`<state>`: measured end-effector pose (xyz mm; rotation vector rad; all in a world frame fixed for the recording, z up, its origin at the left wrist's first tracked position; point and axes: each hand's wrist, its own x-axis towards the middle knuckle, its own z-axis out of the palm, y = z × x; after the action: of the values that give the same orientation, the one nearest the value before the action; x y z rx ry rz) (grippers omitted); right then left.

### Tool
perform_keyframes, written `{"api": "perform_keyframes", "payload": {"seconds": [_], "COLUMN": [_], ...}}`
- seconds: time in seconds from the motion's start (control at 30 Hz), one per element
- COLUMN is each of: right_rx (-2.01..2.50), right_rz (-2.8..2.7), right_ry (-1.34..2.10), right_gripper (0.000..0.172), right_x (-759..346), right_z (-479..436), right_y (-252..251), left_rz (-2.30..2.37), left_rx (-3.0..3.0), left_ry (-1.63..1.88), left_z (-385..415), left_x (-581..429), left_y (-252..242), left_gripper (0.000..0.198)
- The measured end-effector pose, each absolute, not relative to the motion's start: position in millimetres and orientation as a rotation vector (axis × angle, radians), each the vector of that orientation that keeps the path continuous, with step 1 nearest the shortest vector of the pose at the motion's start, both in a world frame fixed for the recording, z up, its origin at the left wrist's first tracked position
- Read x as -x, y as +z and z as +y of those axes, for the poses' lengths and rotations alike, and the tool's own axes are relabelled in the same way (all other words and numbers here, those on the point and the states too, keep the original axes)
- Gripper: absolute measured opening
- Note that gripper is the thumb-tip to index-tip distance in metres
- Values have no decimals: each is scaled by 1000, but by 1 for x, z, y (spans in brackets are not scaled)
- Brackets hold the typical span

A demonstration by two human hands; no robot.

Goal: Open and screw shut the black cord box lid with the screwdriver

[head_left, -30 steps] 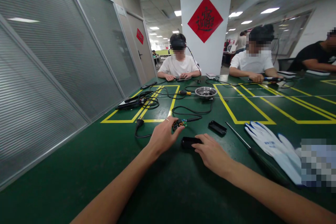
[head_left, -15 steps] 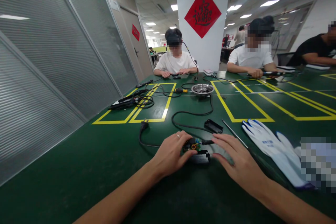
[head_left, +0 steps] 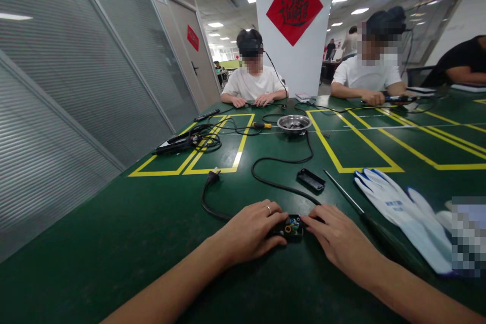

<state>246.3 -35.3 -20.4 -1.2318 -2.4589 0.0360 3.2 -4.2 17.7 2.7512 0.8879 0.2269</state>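
A small black plastic housing (head_left: 295, 236) lies on the green table in front of me, with a circuit board (head_left: 291, 225) of coloured parts and a copper ring coil sitting inside it. My left hand (head_left: 258, 228) grips the housing's left end between thumb and fingers. At its right end, the fingertips of my right hand (head_left: 334, 225) pinch the black power cord (head_left: 281, 188) where it meets the housing. This cord runs away to the back. Another cord with a two-pin plug (head_left: 213, 176) passes under my left hand. Beyond the housing lies a matching black cover (head_left: 311, 180), its hollow side up.
A long screwdriver (head_left: 345, 192) and white gloves (head_left: 398, 212) lie to the right. Further back are a metal bowl (head_left: 294, 122), a yellow-black screwdriver (head_left: 261, 125) and coiled cables (head_left: 207, 140). Two people (head_left: 252, 73) work across the table, and another sits at far right.
The circuit board, earlier held above the housing, now sits down inside it. My right hand, earlier spread apart, has closed on the cord at the right end.
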Motion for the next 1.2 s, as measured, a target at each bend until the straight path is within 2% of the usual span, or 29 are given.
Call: {"api": "perform_keyframes", "payload": {"seconds": [0.07,0.2,0.33,0.57,1.07,1.2], "right_rx": [1252,1242,1334,1524,1650,1653], "right_rz": [-2463,-2444,-2326,-2226,-2167,-2112], "right_ry": [49,69,-3,-193,-235,-218], "right_gripper": [35,34,29,45,33,38], "right_x": [-244,-242,-248,-260,-268,-268], "right_z": [-36,-37,-29,0,5,3], "right_y": [-22,-20,-15,-27,-30,-27], "left_rz": [924,873,810,802,816,829], "left_rx": [-2776,-2786,-2773,-2770,-2756,-2738], "left_ry": [265,309,195,185,200,208], "left_z": [-6,-10,-12,-12,-11,-11], "left_x": [-5,-12,-17,-14,-11,-11], "left_y": [19,13,7,15,22,23], "left_gripper": [45,67,58,58,58,57]}}
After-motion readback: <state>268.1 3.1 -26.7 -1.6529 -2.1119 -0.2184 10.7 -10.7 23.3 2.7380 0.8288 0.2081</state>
